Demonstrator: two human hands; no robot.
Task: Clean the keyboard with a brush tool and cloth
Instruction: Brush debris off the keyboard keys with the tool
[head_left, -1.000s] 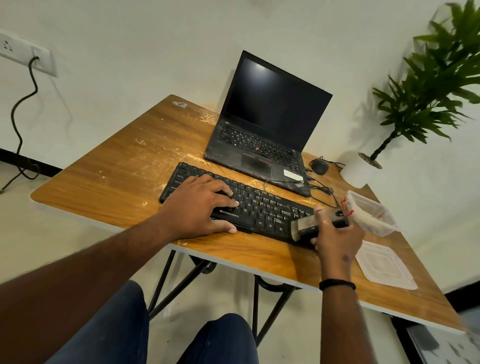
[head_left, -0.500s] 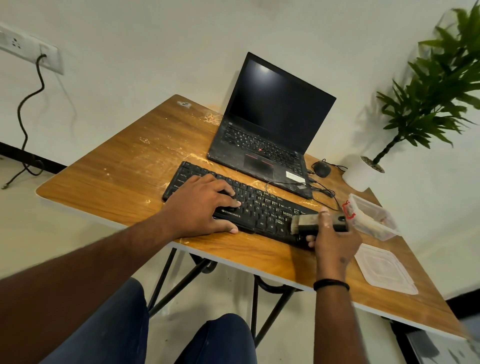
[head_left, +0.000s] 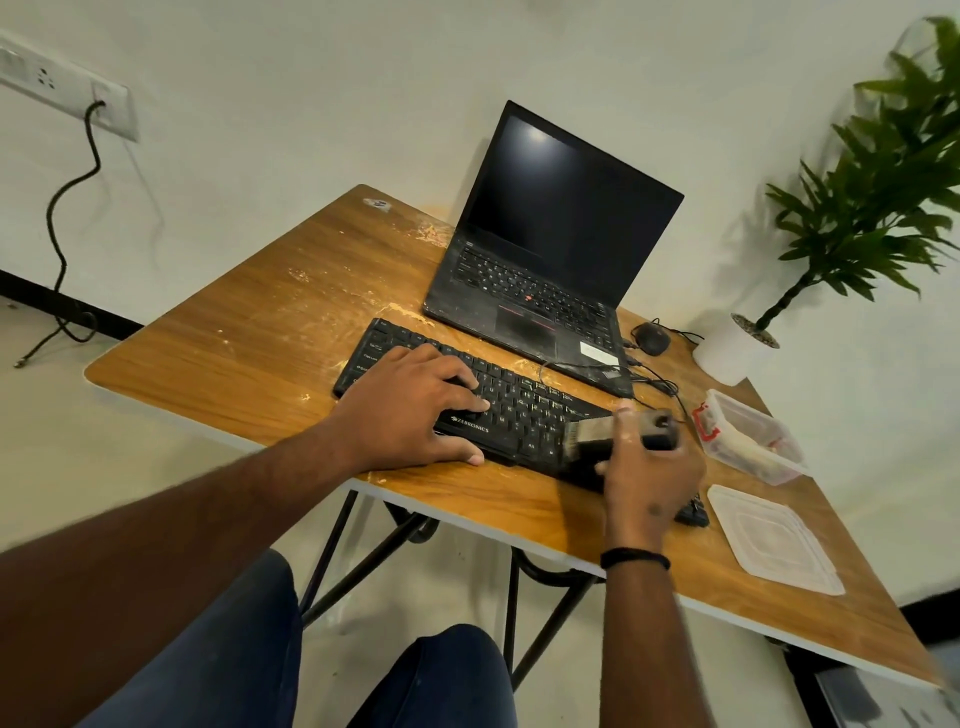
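Keyboard: black Zebronics keyboard (head_left: 524, 410) lies on wooden table (head_left: 249, 332), just in front of laptop; runs diagonally, left end farther from the near table edge than the right end.
L hand: left hand (head_left: 410, 405) rests flat on keyboard's left-mid section, fingers spread & fairly straight over the keys, thumb along the near edge by the logo. Holds nothing.
R hand: right hand (head_left: 647, 473) over keyboard's right end, fingers curled round the brush handle, thumb on top. Black band on wrist.
Brush: brush tool (head_left: 613, 434) held sideways, dark handle in R hand, pale bristle end pointing left, at the right-side keys; blurred, so contact w/ keys can't be told.
Laptop: open black laptop (head_left: 545, 270) behind keyboard, screen dark.
Mouse: black mouse (head_left: 652, 338) right of laptop, cable trailing.
Box: clear plastic container (head_left: 748, 436) near right edge, its lid (head_left: 774, 538) flat on table just nearer the viewer.
Plant: potted plant (head_left: 883, 197) beyond table's right corner, white pot.
Table top: pale dusty smears near laptop's left side.
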